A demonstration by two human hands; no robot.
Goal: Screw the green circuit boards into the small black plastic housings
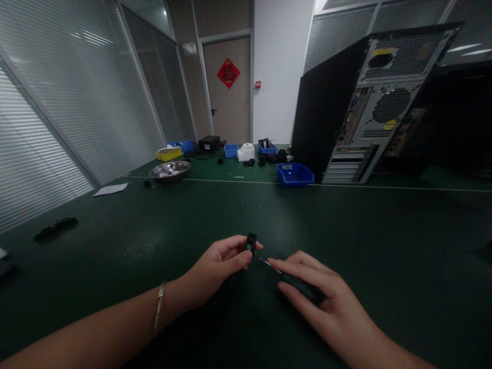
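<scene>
— From where you stand, what can't you make out?

— Plenty. Far left of the computer case (pixel 369 102), two flat black pieces (pixel 56 228) lie on the counter (pixel 346 225), too dim to name. The left forearm is cut off at the bottom edge; a thin bracelet (pixel 159 307) shows at the wrist. The dark-handled tool (pixel 295 284) is mostly buried under fingers, so only a bit of pale shaft shows near its tip.

— And the small thing being held?

— A small black part (pixel 251 243), blocky, with a spot of green on its face. The left hand (pixel 219 269) pinches it between thumb and fingertips, just above the counter, well in front of the case and to its left. The right hand (pixel 326 302) is closed around the tool's handle, the tip pointing at the part and nearly touching it.

— The surface, the room?

— Dark green counter, slightly scuffed. Left of the case: a sheet of paper (pixel 110 189), a metal bowl (pixel 169 170), a yellow tray (pixel 168 153), then a blue bin (pixel 294 175) right at the case's foot. Blinds along the left wall, and a door with a red diamond sign (pixel 228 73) behind.
</scene>
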